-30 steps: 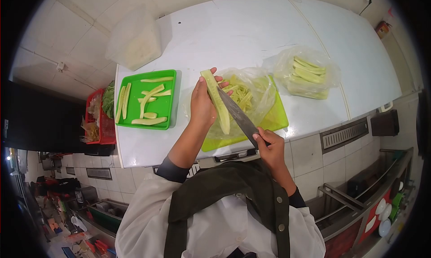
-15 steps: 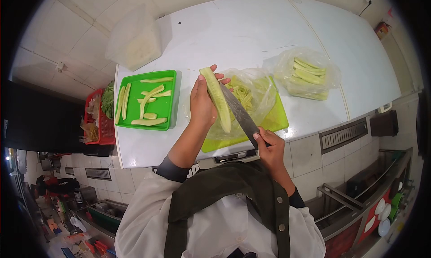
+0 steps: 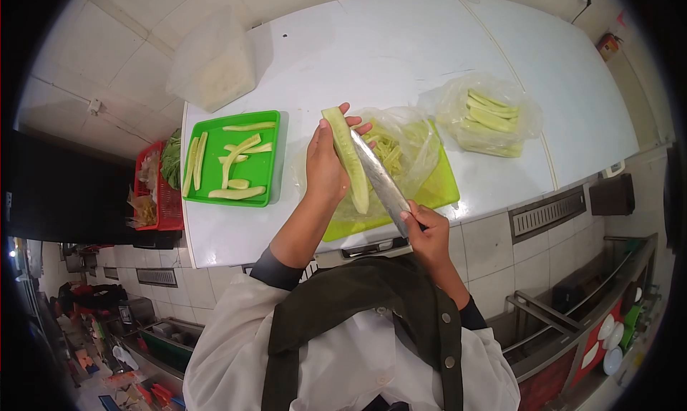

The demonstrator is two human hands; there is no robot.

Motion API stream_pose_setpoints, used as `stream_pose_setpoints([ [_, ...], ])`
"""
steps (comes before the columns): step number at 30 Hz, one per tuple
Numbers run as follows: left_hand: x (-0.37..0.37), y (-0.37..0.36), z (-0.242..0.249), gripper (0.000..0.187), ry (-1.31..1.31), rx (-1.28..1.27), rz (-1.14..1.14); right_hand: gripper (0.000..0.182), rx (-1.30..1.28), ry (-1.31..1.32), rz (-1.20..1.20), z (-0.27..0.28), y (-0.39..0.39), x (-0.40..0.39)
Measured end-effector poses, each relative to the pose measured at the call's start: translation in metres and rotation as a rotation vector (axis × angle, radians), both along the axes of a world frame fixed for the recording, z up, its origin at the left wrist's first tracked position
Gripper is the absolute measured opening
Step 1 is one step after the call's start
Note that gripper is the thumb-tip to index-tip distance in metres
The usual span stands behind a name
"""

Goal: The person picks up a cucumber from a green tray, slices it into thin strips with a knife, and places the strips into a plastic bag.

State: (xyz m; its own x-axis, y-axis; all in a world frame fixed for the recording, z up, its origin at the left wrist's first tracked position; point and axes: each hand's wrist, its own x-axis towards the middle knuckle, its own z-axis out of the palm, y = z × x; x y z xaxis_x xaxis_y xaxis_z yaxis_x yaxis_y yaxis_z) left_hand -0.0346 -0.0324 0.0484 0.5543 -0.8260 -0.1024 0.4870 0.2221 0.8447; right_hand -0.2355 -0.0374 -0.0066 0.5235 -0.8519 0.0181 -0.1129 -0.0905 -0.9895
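Now left hand [image 3: 328,169] grips cucumber piece [image 3: 347,160], right hand [image 3: 428,235] knife [image 3: 382,183].

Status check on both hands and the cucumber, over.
Left hand: holding long pale-green cucumber piece. Right hand: gripping broad steel knife, blade alongside. Nothing visibly blocking.

A long, pale-green cucumber piece [image 3: 346,159], cut face showing, slants in the left fingers [image 3: 353,120] above a clear plastic bag [image 3: 424,153], just beside a diagonally angled, broad metal knife [image 3: 384,184].
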Motion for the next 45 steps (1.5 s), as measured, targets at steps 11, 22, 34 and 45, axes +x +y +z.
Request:
stream_pose_setpoints([
  [11,-0.013,-0.001,-0.003,0.049,0.028,-0.006,-0.020,0.016,-0.067,-0.104,0.020,-0.008,-0.006,0.015],
  [22,-0.003,-0.006,-0.010,0.047,0.032,-0.059,0.015,0.026,0.665,-0.210,0.104,-0.002,-0.009,0.015],
  [34,0.048,0.030,0.013,0.045,-0.093,-0.104,0.342,0.018,-0.801,0.509,-0.210,-0.020,-0.024,0.003],
  [45,-0.021,-0.069,0.038,0.035,-0.018,-0.249,0.164,0.016,-0.411,0.100,-0.586,0.009,-0.049,-0.063],
])
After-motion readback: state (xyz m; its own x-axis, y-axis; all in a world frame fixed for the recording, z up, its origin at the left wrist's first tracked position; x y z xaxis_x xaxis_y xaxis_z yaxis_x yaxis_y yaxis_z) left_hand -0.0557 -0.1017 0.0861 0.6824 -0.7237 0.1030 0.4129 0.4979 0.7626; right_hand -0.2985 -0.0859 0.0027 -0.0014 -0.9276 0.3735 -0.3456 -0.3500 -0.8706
